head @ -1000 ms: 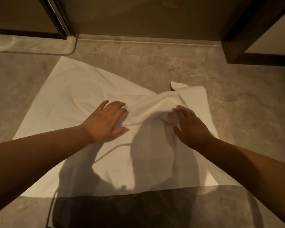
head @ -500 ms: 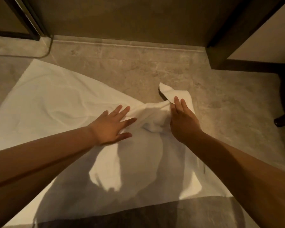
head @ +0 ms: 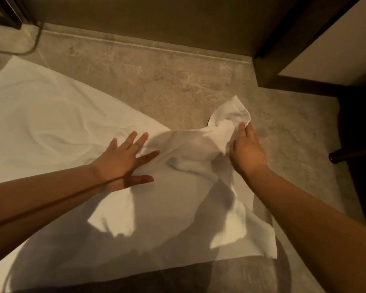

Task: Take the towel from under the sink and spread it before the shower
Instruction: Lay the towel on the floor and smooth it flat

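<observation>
One towel [head: 51, 123], white, soft thin cloth, roughly rectangular, lying on the floor [head: 178, 81] under and between both hands. Left of the left hand it lies mostly flat with shallow ripples. Between the hands it is bunched into a thick twisted ridge. Near edge, below the forearms, is straight, with one square corner showing below the right forearm.

Left hand [head: 125, 159]: palm down on the cloth, fingers straight and spread wide, pressing at the left end of the ridge, gripping nothing.

Right hand [head: 246, 151]: holds the bunched far-right part of the towel, cloth pinched between thumb and fingers. One rounded flap of cloth stands up off the floor just beyond its fingertips.

Floor: grey-beige stone tile, mottled and matte. One pale raised strip [head: 156, 47] runs across it well beyond both hands.

Right of the right hand, well apart: one dark furniture leg [head: 347, 156], thin, ending in a round foot. Beyond it, one dark brown frame post [head: 268, 66] with a pale flat panel beside it.

Shadows of the arms fall across the near half of the cloth.
</observation>
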`<action>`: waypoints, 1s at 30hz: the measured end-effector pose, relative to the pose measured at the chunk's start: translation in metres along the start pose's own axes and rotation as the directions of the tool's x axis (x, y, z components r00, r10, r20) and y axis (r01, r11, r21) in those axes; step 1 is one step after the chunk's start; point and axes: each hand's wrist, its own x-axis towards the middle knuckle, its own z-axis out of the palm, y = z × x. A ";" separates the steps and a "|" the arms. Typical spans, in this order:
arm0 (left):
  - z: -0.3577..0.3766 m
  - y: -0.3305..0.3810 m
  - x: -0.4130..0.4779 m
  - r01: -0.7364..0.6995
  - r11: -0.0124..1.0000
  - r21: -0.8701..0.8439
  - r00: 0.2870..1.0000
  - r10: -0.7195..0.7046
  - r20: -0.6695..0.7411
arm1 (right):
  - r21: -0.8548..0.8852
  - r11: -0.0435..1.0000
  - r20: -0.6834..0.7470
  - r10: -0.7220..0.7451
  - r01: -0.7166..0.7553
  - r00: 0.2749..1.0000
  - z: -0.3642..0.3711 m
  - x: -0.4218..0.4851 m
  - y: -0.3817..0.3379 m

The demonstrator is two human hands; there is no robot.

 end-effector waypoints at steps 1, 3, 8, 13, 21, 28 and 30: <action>0.001 0.001 0.000 -0.001 1.000 0.002 1.000 0.001 0.002 | -0.013 1.000 0.010 0.017 -0.017 1.000 0.001 0.000 0.004; 0.002 0.001 -0.001 -0.002 1.000 -0.009 1.000 0.002 0.006 | -0.025 0.999 0.031 0.032 -0.031 0.999 0.002 0.000 0.012; 0.007 0.003 -0.003 -0.009 1.000 0.011 1.000 0.009 -0.006 | -0.115 0.992 0.083 0.067 -0.057 0.994 0.004 0.003 0.018; 0.000 0.000 -0.007 -0.036 0.999 -0.028 0.994 0.033 -0.100 | -0.146 0.989 -0.168 0.013 -0.038 0.986 0.008 -0.001 0.003; -0.016 -0.009 0.008 0.122 0.961 -0.249 0.987 -0.143 -0.069 | 0.050 0.947 -0.062 -0.315 0.318 0.947 0.022 0.008 -0.023; -0.016 -0.017 0.017 0.187 0.962 -0.199 0.981 -0.193 -0.009 | 0.237 0.966 0.139 -0.140 0.104 0.980 0.032 0.024 -0.008; -0.014 -0.020 0.022 0.219 0.954 -0.204 0.975 -0.223 0.003 | 0.227 0.971 0.155 -0.107 0.070 0.982 0.033 0.027 -0.004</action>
